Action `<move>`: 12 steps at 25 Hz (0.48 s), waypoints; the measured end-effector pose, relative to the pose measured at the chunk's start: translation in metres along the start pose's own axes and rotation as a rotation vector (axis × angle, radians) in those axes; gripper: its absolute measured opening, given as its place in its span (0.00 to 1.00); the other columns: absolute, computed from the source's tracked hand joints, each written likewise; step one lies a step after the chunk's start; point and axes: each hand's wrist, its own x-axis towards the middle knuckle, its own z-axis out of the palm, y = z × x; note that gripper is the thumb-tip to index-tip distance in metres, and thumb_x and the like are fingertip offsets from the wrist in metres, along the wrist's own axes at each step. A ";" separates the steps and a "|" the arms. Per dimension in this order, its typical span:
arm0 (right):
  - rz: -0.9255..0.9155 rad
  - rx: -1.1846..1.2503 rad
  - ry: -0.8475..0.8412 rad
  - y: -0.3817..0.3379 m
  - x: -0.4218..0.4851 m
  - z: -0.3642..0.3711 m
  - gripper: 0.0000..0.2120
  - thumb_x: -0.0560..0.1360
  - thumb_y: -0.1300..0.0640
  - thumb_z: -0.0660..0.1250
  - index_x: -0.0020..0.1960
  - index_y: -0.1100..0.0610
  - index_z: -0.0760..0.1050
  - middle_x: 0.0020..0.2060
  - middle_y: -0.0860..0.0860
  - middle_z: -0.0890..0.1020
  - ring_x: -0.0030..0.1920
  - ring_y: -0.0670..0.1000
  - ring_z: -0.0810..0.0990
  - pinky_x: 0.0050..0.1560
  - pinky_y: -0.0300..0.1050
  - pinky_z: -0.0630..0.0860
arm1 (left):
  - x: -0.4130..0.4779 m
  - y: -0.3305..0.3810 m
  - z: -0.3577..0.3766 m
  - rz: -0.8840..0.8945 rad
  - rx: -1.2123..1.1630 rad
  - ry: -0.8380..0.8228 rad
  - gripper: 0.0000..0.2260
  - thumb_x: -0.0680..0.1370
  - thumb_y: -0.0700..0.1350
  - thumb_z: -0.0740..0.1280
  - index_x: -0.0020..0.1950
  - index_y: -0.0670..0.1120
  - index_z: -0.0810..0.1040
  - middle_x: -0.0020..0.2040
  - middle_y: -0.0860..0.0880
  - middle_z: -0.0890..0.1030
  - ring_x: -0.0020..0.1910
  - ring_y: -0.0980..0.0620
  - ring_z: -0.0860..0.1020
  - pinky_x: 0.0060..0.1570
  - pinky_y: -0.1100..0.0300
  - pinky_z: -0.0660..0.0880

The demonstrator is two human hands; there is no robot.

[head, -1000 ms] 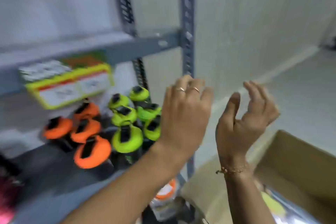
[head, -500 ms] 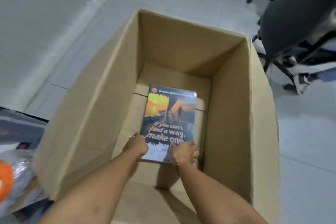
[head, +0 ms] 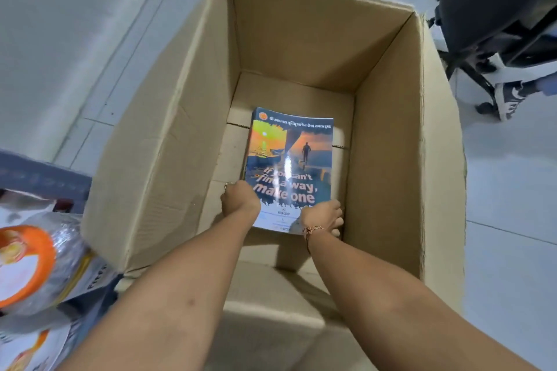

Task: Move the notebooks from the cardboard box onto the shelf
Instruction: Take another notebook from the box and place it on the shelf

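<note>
The cardboard box looks nearly emptied: only 1 stack of notebooks lies on its bottom. The left hand and right hand have fingers clasped around the stack's near corners, not yet lifted toward the unseen shelf.

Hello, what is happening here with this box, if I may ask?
A person is reaching with both arms into a deep cardboard box on the floor. The left hand and the right hand grip the near corners of a stack of notebooks at the bottom. The stack is still inside the box; nothing from it is on its way to the shelf yet.
</note>
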 end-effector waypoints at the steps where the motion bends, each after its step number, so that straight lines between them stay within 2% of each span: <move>1: -0.001 0.047 0.013 -0.004 -0.008 -0.008 0.21 0.70 0.65 0.65 0.61 0.63 0.64 0.65 0.60 0.70 0.67 0.60 0.65 0.66 0.56 0.62 | -0.007 -0.001 -0.009 0.021 0.007 0.021 0.13 0.76 0.31 0.58 0.58 0.35 0.77 0.62 0.37 0.77 0.60 0.38 0.75 0.57 0.50 0.74; 4: -0.115 0.186 0.058 -0.024 -0.043 -0.039 0.17 0.70 0.66 0.64 0.58 0.63 0.68 0.61 0.60 0.75 0.65 0.61 0.68 0.66 0.58 0.62 | -0.034 -0.006 -0.052 0.083 -0.059 0.115 0.15 0.76 0.30 0.57 0.58 0.36 0.78 0.61 0.37 0.78 0.59 0.38 0.76 0.55 0.49 0.75; 7: -0.421 0.420 0.107 -0.045 -0.100 -0.081 0.17 0.69 0.67 0.64 0.58 0.62 0.70 0.59 0.61 0.76 0.62 0.63 0.70 0.66 0.57 0.64 | -0.080 -0.031 -0.113 0.251 -0.228 0.297 0.13 0.74 0.33 0.62 0.56 0.40 0.79 0.56 0.39 0.80 0.56 0.39 0.78 0.52 0.51 0.75; 9: -0.676 0.654 0.117 -0.062 -0.152 -0.108 0.20 0.70 0.66 0.66 0.61 0.63 0.68 0.58 0.60 0.75 0.61 0.61 0.72 0.64 0.52 0.67 | -0.126 -0.065 -0.157 0.369 -0.384 0.530 0.13 0.73 0.34 0.65 0.56 0.43 0.78 0.52 0.41 0.80 0.53 0.40 0.77 0.50 0.53 0.73; 10: -0.775 0.782 0.099 -0.070 -0.180 -0.121 0.20 0.70 0.66 0.67 0.61 0.62 0.68 0.56 0.58 0.75 0.59 0.58 0.73 0.61 0.44 0.69 | -0.151 -0.081 -0.177 0.414 -0.470 0.659 0.15 0.73 0.34 0.66 0.58 0.43 0.78 0.51 0.41 0.79 0.51 0.41 0.78 0.50 0.54 0.71; 12: -0.989 1.025 0.003 -0.090 -0.250 -0.144 0.19 0.71 0.63 0.68 0.59 0.54 0.68 0.54 0.54 0.73 0.56 0.53 0.74 0.54 0.32 0.71 | -0.206 -0.120 -0.224 0.468 -0.622 1.010 0.18 0.73 0.35 0.67 0.63 0.40 0.77 0.52 0.40 0.80 0.49 0.44 0.79 0.51 0.60 0.70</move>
